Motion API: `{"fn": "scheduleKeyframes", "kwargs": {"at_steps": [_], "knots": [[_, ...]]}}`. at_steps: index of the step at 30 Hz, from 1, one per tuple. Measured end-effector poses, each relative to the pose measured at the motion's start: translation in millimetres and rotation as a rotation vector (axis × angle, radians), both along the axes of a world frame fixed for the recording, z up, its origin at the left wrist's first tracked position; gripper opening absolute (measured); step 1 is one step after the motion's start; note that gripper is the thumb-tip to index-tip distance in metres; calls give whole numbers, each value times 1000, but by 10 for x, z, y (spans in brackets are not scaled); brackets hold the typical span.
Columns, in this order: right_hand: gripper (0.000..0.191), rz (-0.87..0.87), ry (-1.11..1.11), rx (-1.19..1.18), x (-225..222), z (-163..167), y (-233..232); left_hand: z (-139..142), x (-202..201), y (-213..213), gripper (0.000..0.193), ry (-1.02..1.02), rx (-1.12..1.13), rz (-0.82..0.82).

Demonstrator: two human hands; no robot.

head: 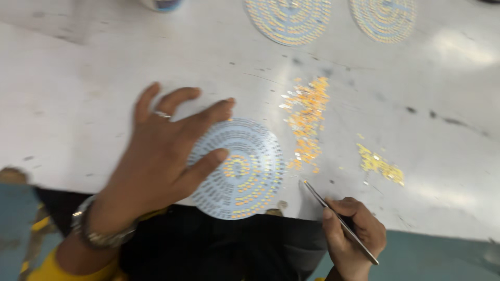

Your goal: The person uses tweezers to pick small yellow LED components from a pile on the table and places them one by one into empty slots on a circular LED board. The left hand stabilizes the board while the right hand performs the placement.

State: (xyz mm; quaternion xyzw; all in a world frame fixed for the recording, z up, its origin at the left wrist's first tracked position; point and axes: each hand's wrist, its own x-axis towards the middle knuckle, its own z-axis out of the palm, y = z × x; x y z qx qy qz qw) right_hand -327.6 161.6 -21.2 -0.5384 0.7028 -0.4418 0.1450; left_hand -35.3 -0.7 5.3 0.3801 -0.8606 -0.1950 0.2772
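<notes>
- White desk (104,57), scuffed, with dark specks and smudges.
- Glare patches of overhead light on its right part.
- Teal floor (442,257) below its near edge.

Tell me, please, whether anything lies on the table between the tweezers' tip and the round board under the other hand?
Nothing visible does. The tweezers in the right hand point toward the round board, with only bare table between the tip and the rim. The orange chips lie farther back, off that line. The left hand rests on the board's left part.

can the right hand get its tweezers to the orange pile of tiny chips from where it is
Probably yes: the right hand holds the tweezers pointing toward the orange pile, with only bare table between them.
</notes>
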Motion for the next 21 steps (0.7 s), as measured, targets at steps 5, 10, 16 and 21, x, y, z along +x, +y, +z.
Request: {"fn": "scheduleKeyframes", "kwargs": {"at_steps": [5,10,16,21], "knots": [[15,106,89,-2,-104,36,108,16,-11,5,56,-18,12,0],[16,151,119,6,-124,84,58,22,-13,16,61,-29,29,3],[13,78,69,-5,-118,59,86,5,-15,31,61,-31,43,11],[15,45,80,-50,-94,34,116,8,-20,31,62,-31,47,5]]}}
